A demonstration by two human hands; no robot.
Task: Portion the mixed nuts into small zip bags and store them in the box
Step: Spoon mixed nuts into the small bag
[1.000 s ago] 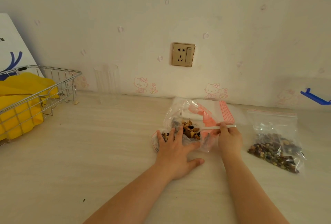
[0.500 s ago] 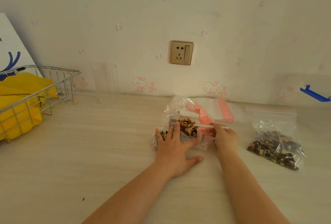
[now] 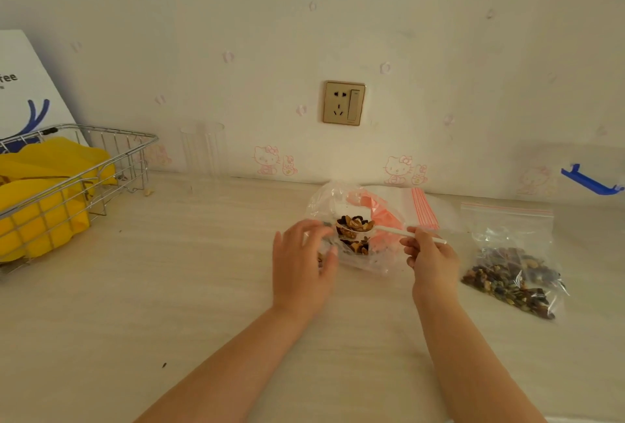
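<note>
right hand [image 3: 431, 255] pinches the handle of a white spoon [image 3: 389, 229], fingers curled tight on it. spoon bowl is heaped with mixed nuts [image 3: 355, 223] and sits over the open clear bag [image 3: 355, 230], just past the left fingertips. left hand [image 3: 301, 267] is at the bag's left edge, fingers loosely curved and slightly apart; can't tell if they grip the plastic. more nuts lie in the bag under the spoon. filled zip bag [image 3: 510, 260] lies flat on the counter [image 3: 169, 287], right of the right fingers, apart from them. wire basket [image 3: 101, 165] sits well left of the left hand.
</note>
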